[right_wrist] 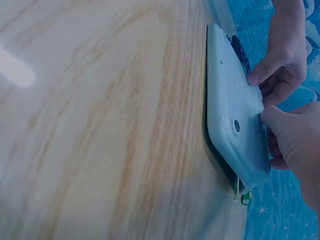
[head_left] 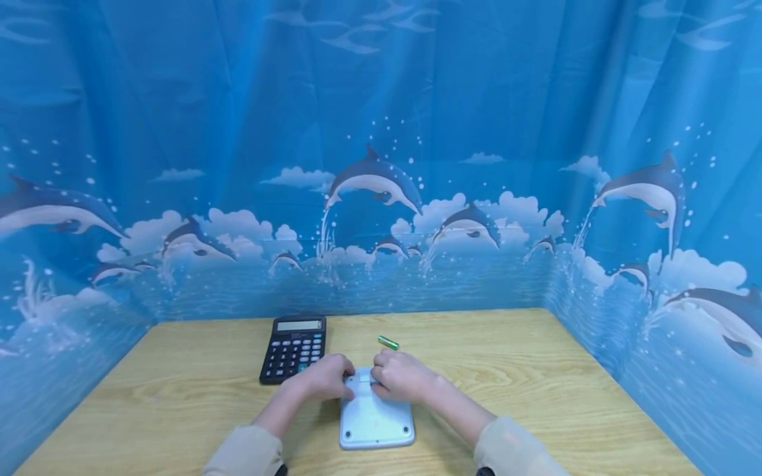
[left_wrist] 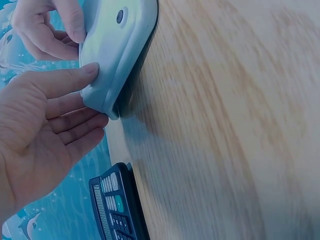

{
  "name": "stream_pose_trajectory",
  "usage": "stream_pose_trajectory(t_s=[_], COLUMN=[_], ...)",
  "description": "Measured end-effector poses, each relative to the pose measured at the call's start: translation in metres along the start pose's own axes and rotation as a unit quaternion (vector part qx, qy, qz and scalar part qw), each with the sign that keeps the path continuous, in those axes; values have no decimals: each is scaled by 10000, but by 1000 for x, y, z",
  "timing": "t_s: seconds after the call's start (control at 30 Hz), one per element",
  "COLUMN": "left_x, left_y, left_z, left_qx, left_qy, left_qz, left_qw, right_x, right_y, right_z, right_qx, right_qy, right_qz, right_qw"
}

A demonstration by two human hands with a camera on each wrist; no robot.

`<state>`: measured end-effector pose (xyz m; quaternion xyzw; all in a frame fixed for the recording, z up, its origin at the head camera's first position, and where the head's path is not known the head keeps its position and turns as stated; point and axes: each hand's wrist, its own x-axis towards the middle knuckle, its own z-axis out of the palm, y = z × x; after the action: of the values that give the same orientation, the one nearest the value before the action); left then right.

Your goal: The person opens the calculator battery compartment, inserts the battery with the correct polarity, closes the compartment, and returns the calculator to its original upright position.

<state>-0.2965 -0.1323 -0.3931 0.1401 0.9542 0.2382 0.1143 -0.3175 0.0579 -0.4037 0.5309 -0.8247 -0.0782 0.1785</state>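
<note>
A white flat device (head_left: 381, 423) with round dark feet lies back side up on the table, a small recess near its far edge. My left hand (head_left: 324, 378) grips its far left corner, thumb on the back and fingers round the edge, as the left wrist view shows. At the far edge, my right hand (head_left: 401, 375) has curled fingers, with the fingertips against the back beside the recess. I cannot tell whether something small is between them. Just beyond the right hand lies a green battery (head_left: 388, 342); its end (right_wrist: 246, 199) peeks past the device in the right wrist view.
A black calculator (head_left: 294, 350) lies face up left of the device, close by my left hand. The wooden table (head_left: 536, 396) ends at the back against a blue curtain (head_left: 381, 277) printed with dolphins, which also encloses both sides.
</note>
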Motion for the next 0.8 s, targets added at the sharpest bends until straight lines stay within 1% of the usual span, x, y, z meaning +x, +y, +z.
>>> stream_pose_trajectory(t_s=[0.1,0.2,0.53,0.8], left_x=[0,0,-1,-3], left_y=[-1,-1,-2,0], left_z=[0,-1,-1,-2], left_qx=[-7,8,64,-34], left_qy=[-11,-27,-20,-27], left_qz=[75,144,191,80], left_qw=[10000,9999,9998,10000], right_x=[0,0,-1,-2], right_y=[-1,-1,-3,-3], right_z=[0,1,0,2], right_qx=[-42,-103,-505,-517], right_qy=[-31,32,445,602], right_qz=[42,25,-108,-65], right_qw=[10000,9999,9977,9968])
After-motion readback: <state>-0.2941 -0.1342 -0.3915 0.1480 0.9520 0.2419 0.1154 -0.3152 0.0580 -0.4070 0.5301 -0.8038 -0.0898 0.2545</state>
